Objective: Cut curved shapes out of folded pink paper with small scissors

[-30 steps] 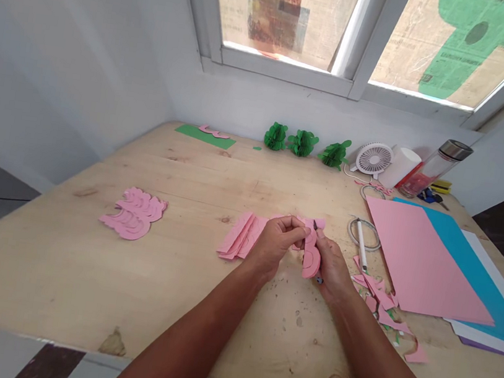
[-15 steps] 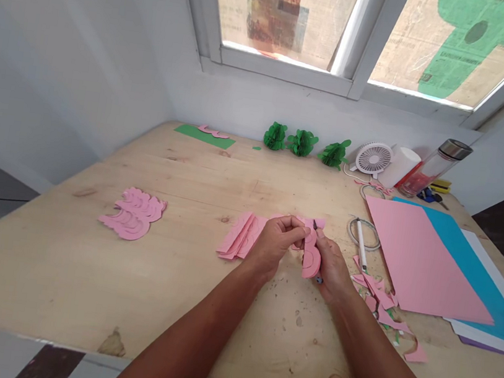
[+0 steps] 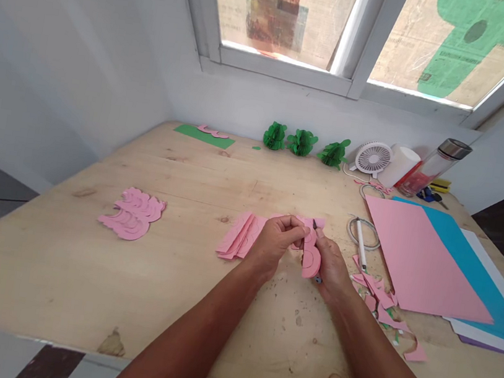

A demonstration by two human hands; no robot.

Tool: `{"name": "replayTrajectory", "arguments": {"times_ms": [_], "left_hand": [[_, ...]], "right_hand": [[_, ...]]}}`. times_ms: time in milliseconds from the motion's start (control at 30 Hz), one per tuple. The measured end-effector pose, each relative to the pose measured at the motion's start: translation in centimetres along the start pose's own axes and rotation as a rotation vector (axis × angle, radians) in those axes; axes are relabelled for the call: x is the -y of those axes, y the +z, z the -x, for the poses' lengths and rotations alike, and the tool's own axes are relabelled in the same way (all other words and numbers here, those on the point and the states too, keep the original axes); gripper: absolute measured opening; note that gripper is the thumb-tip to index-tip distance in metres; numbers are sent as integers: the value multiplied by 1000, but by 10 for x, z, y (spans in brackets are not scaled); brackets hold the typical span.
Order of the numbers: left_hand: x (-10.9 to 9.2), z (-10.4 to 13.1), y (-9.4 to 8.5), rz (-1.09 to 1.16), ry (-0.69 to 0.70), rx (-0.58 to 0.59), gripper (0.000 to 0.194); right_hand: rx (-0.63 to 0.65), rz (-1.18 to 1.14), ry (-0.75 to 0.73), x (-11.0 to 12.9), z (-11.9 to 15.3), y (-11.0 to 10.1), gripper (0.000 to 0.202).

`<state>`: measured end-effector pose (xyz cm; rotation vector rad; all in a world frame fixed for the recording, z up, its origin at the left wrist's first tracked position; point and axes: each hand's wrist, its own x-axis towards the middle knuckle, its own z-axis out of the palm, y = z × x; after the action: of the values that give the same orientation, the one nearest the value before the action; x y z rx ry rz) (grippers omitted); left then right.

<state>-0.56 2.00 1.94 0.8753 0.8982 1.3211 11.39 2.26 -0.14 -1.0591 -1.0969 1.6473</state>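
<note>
Pinching a scalloped, seemingly layered pink paper piece (image 3: 311, 264) above the pale, knotty wooden desk (image 3: 170, 303), our left hand (image 3: 279, 238) has its grip closed on the upper part, while our right hand (image 3: 333, 268) curls round a dark-tipped tool (image 3: 315, 225), probably scissors, mostly hidden. We judge that a loosened left grip could let the layers slide, and the pointed tip, close to our fingertips, could nick skin or tear a curve. Beside our left hand sits pleated pink paper (image 3: 235, 244); rightward lie ragged pink scraps (image 3: 377, 288) and a smooth pink sheet (image 3: 429, 264).
</note>
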Motion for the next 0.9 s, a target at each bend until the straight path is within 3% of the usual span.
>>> {"name": "replayTrajectory", "arguments": {"times_ms": [900], "left_hand": [[-1,-2,-1,17,-31,-17,19]], "right_hand": [[5,-47,41,3,2,1,40]]}}
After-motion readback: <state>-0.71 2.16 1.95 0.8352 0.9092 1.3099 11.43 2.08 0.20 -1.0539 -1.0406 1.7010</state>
